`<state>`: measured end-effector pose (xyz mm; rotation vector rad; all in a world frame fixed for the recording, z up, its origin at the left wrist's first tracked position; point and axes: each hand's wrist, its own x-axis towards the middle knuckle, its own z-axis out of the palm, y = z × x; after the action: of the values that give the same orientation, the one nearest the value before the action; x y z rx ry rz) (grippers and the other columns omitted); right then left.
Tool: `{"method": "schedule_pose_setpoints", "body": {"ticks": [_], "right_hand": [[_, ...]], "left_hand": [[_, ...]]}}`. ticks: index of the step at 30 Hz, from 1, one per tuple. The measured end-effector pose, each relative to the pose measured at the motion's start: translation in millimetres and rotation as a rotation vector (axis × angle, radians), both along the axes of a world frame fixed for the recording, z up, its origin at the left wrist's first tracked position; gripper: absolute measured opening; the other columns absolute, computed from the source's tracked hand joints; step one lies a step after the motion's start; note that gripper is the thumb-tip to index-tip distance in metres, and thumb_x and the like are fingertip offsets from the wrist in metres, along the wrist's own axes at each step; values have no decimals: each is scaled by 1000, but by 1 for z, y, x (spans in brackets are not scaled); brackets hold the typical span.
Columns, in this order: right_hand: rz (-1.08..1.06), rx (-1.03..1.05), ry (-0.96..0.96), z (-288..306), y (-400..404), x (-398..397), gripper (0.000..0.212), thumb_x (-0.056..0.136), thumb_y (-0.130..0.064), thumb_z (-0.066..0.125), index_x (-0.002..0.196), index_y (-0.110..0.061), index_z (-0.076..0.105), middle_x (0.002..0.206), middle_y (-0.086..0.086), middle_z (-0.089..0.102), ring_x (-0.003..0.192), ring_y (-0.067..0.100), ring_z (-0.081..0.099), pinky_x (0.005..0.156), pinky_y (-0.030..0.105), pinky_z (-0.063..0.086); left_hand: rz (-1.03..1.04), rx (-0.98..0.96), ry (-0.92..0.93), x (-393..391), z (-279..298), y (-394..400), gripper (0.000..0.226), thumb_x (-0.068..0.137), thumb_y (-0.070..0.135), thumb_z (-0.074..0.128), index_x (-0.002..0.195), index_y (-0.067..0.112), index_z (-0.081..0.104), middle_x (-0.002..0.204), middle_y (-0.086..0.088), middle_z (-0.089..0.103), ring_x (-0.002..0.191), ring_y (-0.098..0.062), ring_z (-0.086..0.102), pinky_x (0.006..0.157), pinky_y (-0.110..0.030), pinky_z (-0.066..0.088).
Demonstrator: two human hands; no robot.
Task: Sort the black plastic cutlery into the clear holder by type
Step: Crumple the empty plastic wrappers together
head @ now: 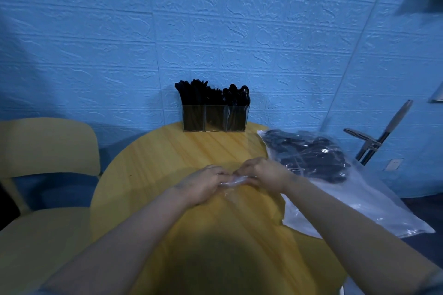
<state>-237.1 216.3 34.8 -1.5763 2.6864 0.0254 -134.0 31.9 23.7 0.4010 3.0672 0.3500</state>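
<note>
A clear three-compartment holder (214, 118) stands at the table's far edge against the wall, filled with black plastic cutlery (211, 93); spoon bowls show in the right compartment. At the table's middle, my left hand (203, 185) and my right hand (262, 173) meet, and both pinch a small crumpled piece of clear plastic wrap (233, 180) between them. To the right lies a large clear plastic bag (335, 187) with a heap of black cutlery (309, 153) inside it.
The round yellow wooden table (182, 155) stands against a blue brick-pattern wall. A pale yellow chair (45, 146) stands at the left. A metal handle-like fitting (381, 136) juts from the wall at the right. The bag overhangs the table's right edge.
</note>
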Motion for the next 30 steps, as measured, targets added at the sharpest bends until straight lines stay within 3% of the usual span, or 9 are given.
{"method": "schedule_pose_setpoints", "body": {"ticks": [3,9,13,16,18,21,24,27,30], "right_hand": [[-62,-81,118,-9,-3,14,32,94,-32,50,124,-34,61,115,-1,65,104,23,60,91,39,46],[-290,-198,149,-17,-18,38,31,89,-27,49,114,-34,67,103,2,66,95,27,62,78,36,51],[-482,-228,117,-14,-31,55,32,91,-12,48,115,-25,65,107,6,65,98,28,62,75,30,48],[-523,-298,71,-12,-26,66,32,96,-22,43,127,-18,52,106,12,66,97,31,62,76,34,47],[-512,-383,-42,-14,-15,79,33,97,-32,42,124,-13,45,101,14,67,95,34,62,76,36,44],[-502,-412,-81,-18,-10,97,34,98,-35,41,117,-9,51,102,14,67,99,34,61,79,36,41],[-575,-434,-327,-7,-17,106,40,102,-32,29,114,-5,55,108,15,63,104,33,58,78,33,37],[-658,-522,-639,5,-26,112,46,104,-32,20,111,-3,56,111,19,58,106,33,53,81,33,34],[-778,-802,-953,13,-33,115,46,101,-29,24,81,-5,58,77,12,56,73,27,51,68,33,36]], "left_hand": [[39,44,3,14,-2,4,45,102,29,34,147,26,31,148,3,35,135,-16,29,109,-24,23],[249,-192,102,40,-14,23,57,97,54,31,147,26,25,148,-3,27,130,-22,32,106,-35,34],[339,-161,153,32,-15,31,47,98,47,38,140,26,40,137,-3,39,122,-22,39,98,-33,39],[363,-131,180,25,-16,31,42,99,41,38,136,24,48,132,-2,46,119,-20,42,94,-31,40],[394,-94,195,22,-20,31,39,100,39,37,134,24,50,128,0,50,118,-19,43,92,-30,41],[452,27,208,18,-23,34,37,101,33,38,134,24,51,127,0,55,117,-19,45,91,-31,43],[468,219,225,15,-23,39,35,101,25,37,130,14,52,124,-9,59,114,-25,50,90,-32,41],[448,454,163,21,-18,41,37,103,29,30,122,7,53,114,-16,63,104,-28,56,78,-26,37],[406,573,51,28,-11,37,43,101,42,32,116,9,55,110,-13,64,101,-27,58,82,-30,42]]}}
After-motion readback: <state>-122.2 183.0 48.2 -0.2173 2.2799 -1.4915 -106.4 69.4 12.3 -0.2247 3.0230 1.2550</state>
